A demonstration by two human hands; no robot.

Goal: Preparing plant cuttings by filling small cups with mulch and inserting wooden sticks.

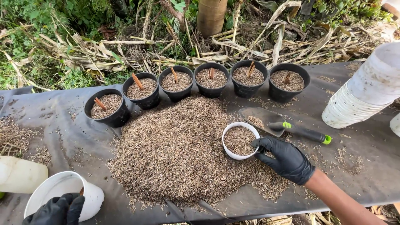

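Note:
My right hand (286, 159), in a black glove, grips the rim of a white pot (239, 141) filled with brown husk, which sits on a large heap of husk (179, 150). My left hand (56, 211), also gloved in black, holds an empty white pot (62, 193) at the lower left. A trowel (287, 127) with a black and green handle lies just beyond the right hand. Several black pots (179, 83) filled with husk, each with a brown stick in it, stand in a curved row behind the heap.
A dark sheet (358, 166) covers the work surface. A tilted stack of white pots (366, 89) lies at the right edge. A pale container (18, 175) rests at the far left. Dry leaves, grass and a trunk (211, 14) lie behind.

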